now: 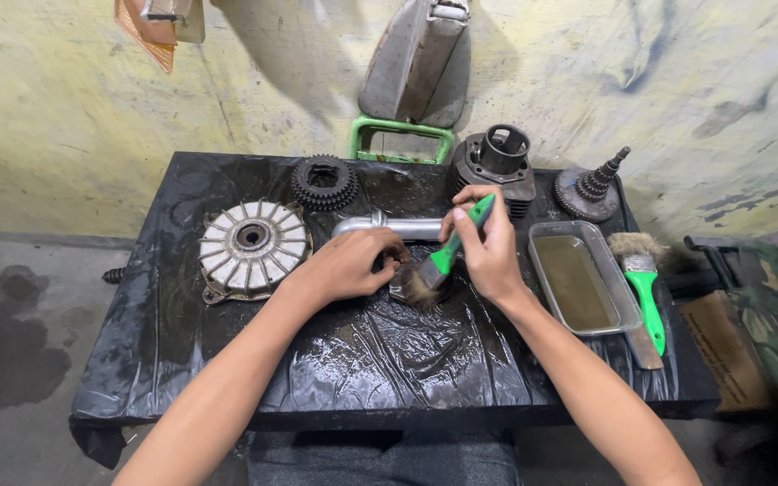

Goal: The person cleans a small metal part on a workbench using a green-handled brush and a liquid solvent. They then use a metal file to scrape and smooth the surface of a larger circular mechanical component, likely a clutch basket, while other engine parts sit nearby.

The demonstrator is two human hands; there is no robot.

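Tray beside right hand

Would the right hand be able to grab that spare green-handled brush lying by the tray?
Probably yes. The spare brush lies uncovered just past the tray, on the right hand's own side, but that hand already grips another brush, so it would need to let go first.

Stained yellowish wall; grey damp floor; black plastic-covered table.
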